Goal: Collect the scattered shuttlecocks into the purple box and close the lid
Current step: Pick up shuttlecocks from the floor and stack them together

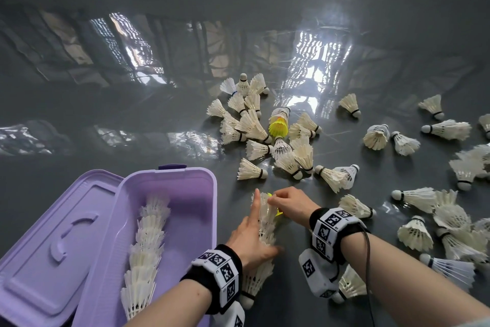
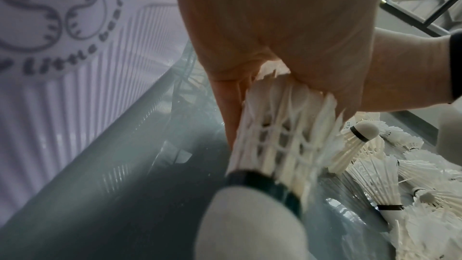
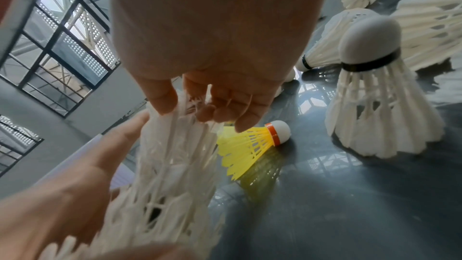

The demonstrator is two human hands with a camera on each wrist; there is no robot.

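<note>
My left hand [image 1: 250, 236] is gripping a stack of shuttlecocks [image 1: 265, 223] — its lower end hiding behind my wrist, right hand [image 1: 290, 204] pinching the stack's top, yellow shuttlecock [image 3: 250, 145] lying just beside, purple box [image 1: 201, 194] standing open alongside.

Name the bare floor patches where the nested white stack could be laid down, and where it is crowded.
Bare: the floor beyond the purple box, left of the shuttlecock pile; also the gap between the box and left hand. Crowded: right of the right hand.

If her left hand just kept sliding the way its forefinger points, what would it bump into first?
Probably the lone white shuttlecock lying on the floor just past the stack that the left hand holds; depth is hard to judge.
</note>
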